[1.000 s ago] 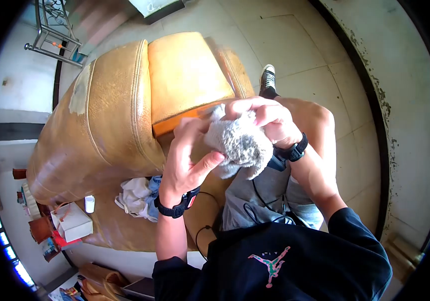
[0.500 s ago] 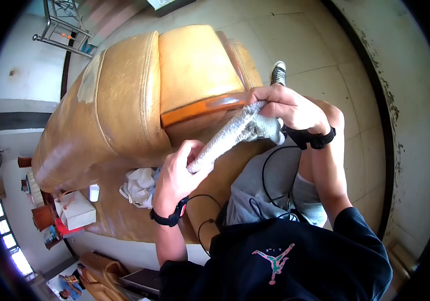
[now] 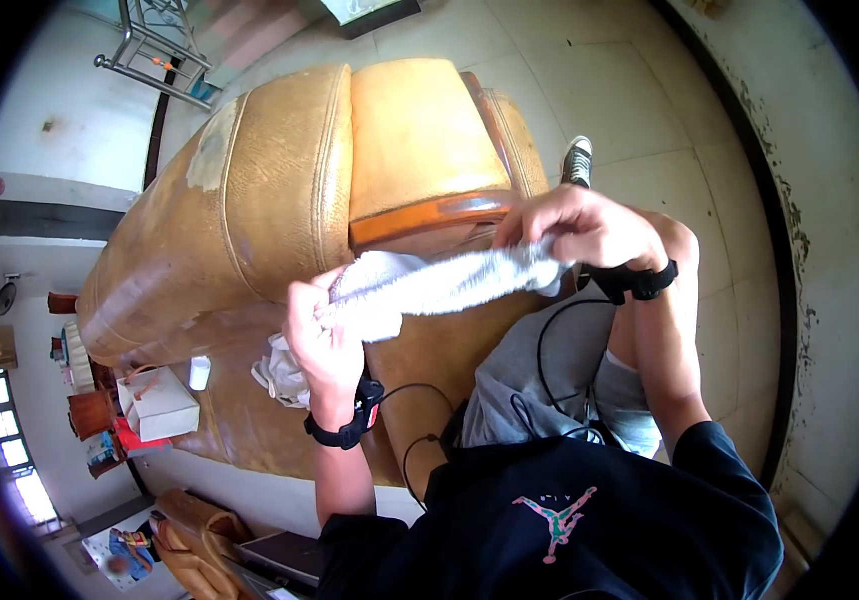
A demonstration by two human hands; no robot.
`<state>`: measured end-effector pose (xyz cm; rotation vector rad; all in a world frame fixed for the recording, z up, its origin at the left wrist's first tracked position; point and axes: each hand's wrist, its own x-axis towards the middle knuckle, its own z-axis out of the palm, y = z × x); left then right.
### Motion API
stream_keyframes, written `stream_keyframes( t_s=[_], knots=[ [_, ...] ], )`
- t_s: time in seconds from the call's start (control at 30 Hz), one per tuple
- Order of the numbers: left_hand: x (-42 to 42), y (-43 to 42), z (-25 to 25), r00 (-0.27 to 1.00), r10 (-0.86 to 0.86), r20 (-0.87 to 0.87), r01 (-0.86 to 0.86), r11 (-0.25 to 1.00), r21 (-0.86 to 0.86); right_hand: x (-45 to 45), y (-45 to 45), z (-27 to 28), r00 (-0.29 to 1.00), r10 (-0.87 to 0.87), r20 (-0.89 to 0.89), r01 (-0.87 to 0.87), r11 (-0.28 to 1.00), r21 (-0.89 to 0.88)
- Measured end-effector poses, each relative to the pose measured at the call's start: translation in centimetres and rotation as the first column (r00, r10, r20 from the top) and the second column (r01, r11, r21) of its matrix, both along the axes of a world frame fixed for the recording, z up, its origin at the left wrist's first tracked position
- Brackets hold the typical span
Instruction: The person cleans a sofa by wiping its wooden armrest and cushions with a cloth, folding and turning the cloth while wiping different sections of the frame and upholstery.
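Note:
A fuzzy whitish-grey sock (image 3: pixel 454 284) is stretched almost level between my two hands, above the sofa seat. My left hand (image 3: pixel 319 338) is closed on its wide, loose end. At the narrower end, my right hand (image 3: pixel 589 230) pinches the fabric, and its fingers partly hide the tip. Just below my left hand, a crumpled bundle of white cloth (image 3: pixel 281 376) lies on the seat, partly covered by my wrist.
The brown leather sofa (image 3: pixel 269 180) has a wooden armrest trim (image 3: pixel 434 216) just beyond my hands. A white paper bag (image 3: pixel 159 406) and a white cup (image 3: pixel 199 373) stand at the left. A black cable (image 3: pixel 539 345) loops over my lap.
My left hand has moved left and slightly up, away from the right, pulling the sock longer and flatter. Its left end now spreads open. My right hand still grips the other end.

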<state>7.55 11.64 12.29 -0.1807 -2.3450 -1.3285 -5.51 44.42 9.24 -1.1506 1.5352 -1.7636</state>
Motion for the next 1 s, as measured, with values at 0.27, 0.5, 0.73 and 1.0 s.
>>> stream_keyframes(
  t_s=[0.27, 0.5, 0.73, 1.0],
  knots=[
    [-1.0, 1.2, 3.5, 0.951, -0.112, -0.287, 0.049, 0.975, -0.218, 2.6, -4.9, -0.8, 0.911, 0.412, -0.002, -0.406, 0.898, 0.172],
    [-0.2, 0.9, 3.1, 0.929, -0.122, -0.35, -0.031, 0.915, -0.402, 5.0, -8.1, -1.5, 0.957, 0.22, 0.192, -0.268, 0.92, 0.286],
    [1.0, 1.8, -0.4, 0.926, -0.013, -0.378, -0.17, 0.879, -0.446, 5.7, -8.8, -3.4, 0.997, 0.073, 0.041, -0.081, 0.965, 0.25],
    [3.4, 3.3, -2.5, 0.928, 0.133, 0.348, -0.064, 0.977, -0.204, 8.9, -11.7, -7.2, 0.984, -0.171, 0.043, 0.152, 0.946, 0.285]
  ],
)
